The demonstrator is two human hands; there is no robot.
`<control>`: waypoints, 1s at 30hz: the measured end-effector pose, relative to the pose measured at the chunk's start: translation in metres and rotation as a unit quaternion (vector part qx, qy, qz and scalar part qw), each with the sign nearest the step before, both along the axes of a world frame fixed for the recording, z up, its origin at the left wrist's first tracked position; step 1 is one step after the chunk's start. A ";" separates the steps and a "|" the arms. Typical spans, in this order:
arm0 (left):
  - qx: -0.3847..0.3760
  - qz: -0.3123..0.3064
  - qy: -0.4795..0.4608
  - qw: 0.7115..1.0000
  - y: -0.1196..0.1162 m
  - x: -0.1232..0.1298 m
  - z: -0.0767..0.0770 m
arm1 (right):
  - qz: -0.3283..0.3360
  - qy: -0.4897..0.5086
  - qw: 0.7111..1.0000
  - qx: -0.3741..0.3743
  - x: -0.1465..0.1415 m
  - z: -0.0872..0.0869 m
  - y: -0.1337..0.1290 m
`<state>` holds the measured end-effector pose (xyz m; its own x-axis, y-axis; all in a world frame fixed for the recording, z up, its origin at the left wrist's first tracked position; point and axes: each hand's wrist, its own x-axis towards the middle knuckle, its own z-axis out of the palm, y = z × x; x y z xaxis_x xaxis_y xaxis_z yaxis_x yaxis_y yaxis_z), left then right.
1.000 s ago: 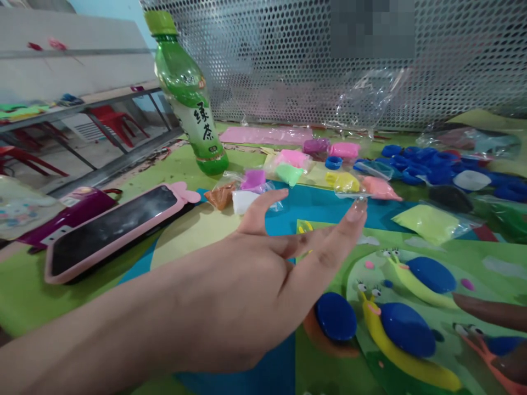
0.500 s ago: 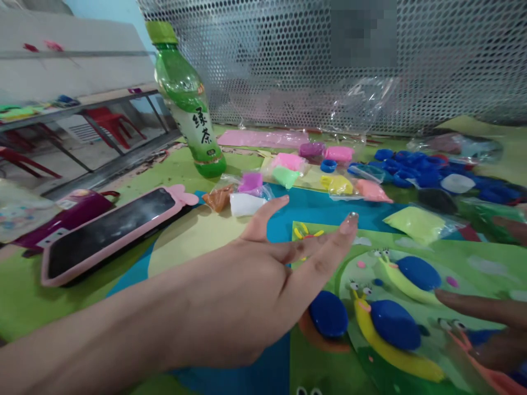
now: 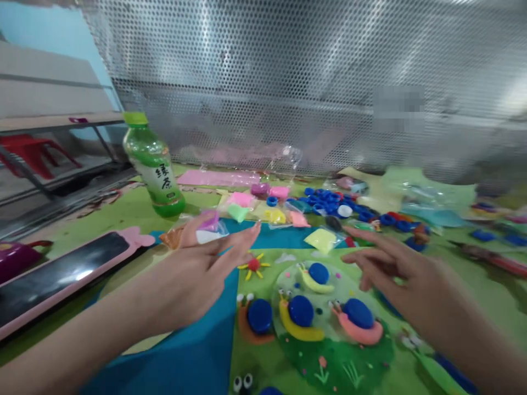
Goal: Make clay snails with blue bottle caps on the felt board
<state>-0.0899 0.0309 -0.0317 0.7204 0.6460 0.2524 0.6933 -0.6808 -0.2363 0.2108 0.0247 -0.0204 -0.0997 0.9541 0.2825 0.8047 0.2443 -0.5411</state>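
Observation:
A green picture sheet (image 3: 255,285) lies on blue paper, bearing clay snails with blue caps as shells: a brown one (image 3: 259,316), a yellow one (image 3: 301,311), a pink one (image 3: 359,315) and a pale yellow one (image 3: 318,274). A red and yellow clay sun (image 3: 253,264) is at its upper left. Left of the sheet, my left hand (image 3: 181,280) hovers with fingers spread and nothing in it. Over the sheet's right side, my right hand (image 3: 399,269) is held with its fingers apart, empty.
A green bottle (image 3: 152,170) stands at the back left, behind a phone in a pink case (image 3: 78,274). Bags of coloured clay (image 3: 323,240) and a pile of blue caps (image 3: 325,200) lie beyond the sheet. A perforated metal panel (image 3: 247,82) rises behind.
The view has swung to the right and up. More of the picture sheet shows. My right hand has come fully into view, and my left hand has moved left off the sheet.

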 end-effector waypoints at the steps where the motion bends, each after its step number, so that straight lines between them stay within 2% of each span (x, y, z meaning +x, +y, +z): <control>1: 0.011 0.000 -0.001 1.000 0.004 -0.001 -0.001 | -0.018 -0.008 1.000 0.004 0.006 0.003 0.006; 5: 0.005 0.002 -0.006 1.000 0.018 -0.002 -0.007 | -0.076 -0.068 0.995 -0.018 0.042 0.005 0.028; 8: 0.013 0.065 -0.018 0.998 0.028 -0.006 -0.012 | -0.117 -0.091 0.988 -0.041 0.060 0.002 0.037; 13: -0.017 0.118 -0.075 0.990 0.045 -0.018 -0.018 | -0.098 -0.105 0.988 -0.055 0.056 -0.001 0.042; 16: -0.088 0.167 -0.154 0.970 0.048 -0.009 -0.006 | -0.074 -0.132 0.985 -0.086 0.046 -0.003 0.046; 19: -0.160 0.188 -0.181 0.952 0.047 0.029 0.021 | -0.067 -0.151 0.980 -0.107 0.040 -0.003 0.048; 21: -0.182 0.145 -0.156 0.960 0.050 0.069 0.038 | -0.065 -0.157 0.979 -0.115 0.039 -0.002 0.048; 23: -0.195 0.104 -0.122 0.968 0.061 0.113 0.045 | -0.059 -0.159 0.978 -0.117 0.039 0.000 0.047; 25: -0.188 0.094 -0.086 0.974 0.076 0.154 0.042 | -0.052 -0.160 0.979 -0.117 0.039 0.002 0.046; 27: -0.172 0.094 -0.056 0.979 0.091 0.183 0.031 | -0.049 -0.162 0.979 -0.114 0.039 0.005 0.045; 30: -0.158 0.068 -0.048 0.984 0.106 0.202 0.009 | -0.047 -0.166 0.978 -0.115 0.039 0.008 0.045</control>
<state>0.1121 0.1373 -0.0226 0.6041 0.7923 0.0850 0.7922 -0.6087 0.0433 0.2501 0.0699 -0.0124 -0.0585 0.9979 0.0268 0.9587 0.0636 -0.2773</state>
